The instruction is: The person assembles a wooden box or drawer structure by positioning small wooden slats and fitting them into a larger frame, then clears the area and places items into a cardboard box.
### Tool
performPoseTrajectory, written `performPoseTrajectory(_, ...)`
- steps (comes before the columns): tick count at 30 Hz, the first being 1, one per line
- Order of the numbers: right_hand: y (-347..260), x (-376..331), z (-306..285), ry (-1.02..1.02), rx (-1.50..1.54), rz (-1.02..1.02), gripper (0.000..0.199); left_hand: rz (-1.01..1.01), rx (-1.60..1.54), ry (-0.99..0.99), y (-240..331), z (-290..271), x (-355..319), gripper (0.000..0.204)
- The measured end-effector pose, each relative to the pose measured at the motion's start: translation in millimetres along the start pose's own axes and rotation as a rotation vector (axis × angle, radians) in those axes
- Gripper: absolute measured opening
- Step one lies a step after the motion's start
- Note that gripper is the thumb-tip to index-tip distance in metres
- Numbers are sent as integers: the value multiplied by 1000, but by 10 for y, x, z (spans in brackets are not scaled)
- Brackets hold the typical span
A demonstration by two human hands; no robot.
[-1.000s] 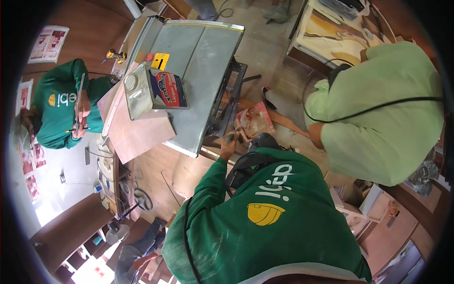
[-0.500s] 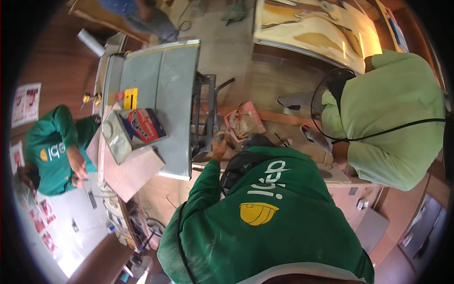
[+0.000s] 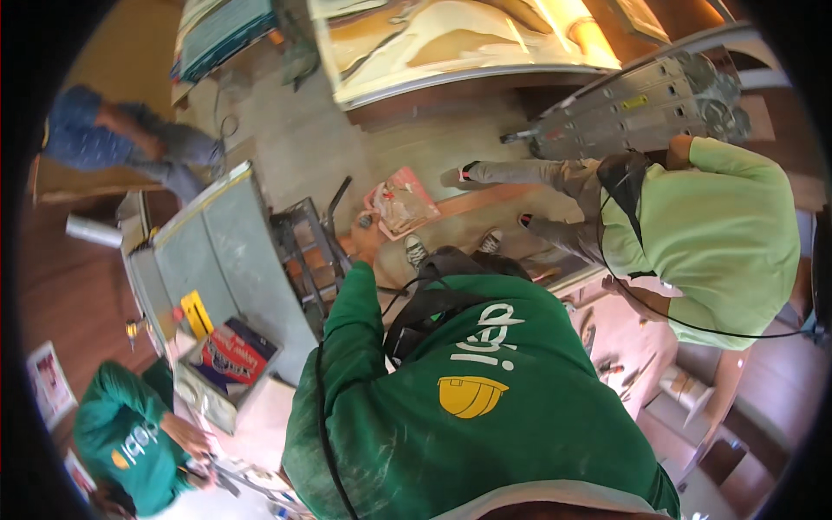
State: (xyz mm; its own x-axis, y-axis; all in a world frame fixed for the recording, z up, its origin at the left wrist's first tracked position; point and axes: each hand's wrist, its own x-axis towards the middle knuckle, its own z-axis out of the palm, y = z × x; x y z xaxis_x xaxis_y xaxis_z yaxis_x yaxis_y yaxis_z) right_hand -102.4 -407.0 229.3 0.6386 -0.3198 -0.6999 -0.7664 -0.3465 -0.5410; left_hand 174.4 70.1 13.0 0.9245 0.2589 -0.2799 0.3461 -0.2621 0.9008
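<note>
My left hand (image 3: 366, 237) reaches out past the green sleeve, beside a shallow pink tray (image 3: 428, 191) on the floor. Its fingers look curled around a small greyish thing that I cannot make out. Whitish scraps or pieces lie in the tray. Close to the hand's left stands the dark metal frame (image 3: 305, 247) under a grey-green machine table (image 3: 234, 230). My right hand does not show; my torso and right sleeve cover that side.
A rectangular metal can (image 3: 232, 360) and a yellow plate (image 3: 197, 314) are on the machine table. A person in light green (image 3: 711, 234) stands right, one in green (image 3: 134, 433) lower left, another (image 3: 95, 130) upper left. A folded ladder (image 3: 624, 104) and a glossy marbled panel (image 3: 451, 39) are behind.
The view has turned, so the machine table sits further left and lower. My left hand remains near the pink tray. My shoes and the folded ladder have come into sight.
</note>
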Motion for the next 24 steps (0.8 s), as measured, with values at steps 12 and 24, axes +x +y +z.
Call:
performPoseTrajectory(12, 1192, -1678, 1165, 336, 425, 401, 49, 156, -61, -503, -169, 1836, 1252, 24)
performPoseTrajectory(24, 1933, -1569, 1465, 308, 598, 322, 57, 21, -243, -360, -712, 2286, 1736, 26)
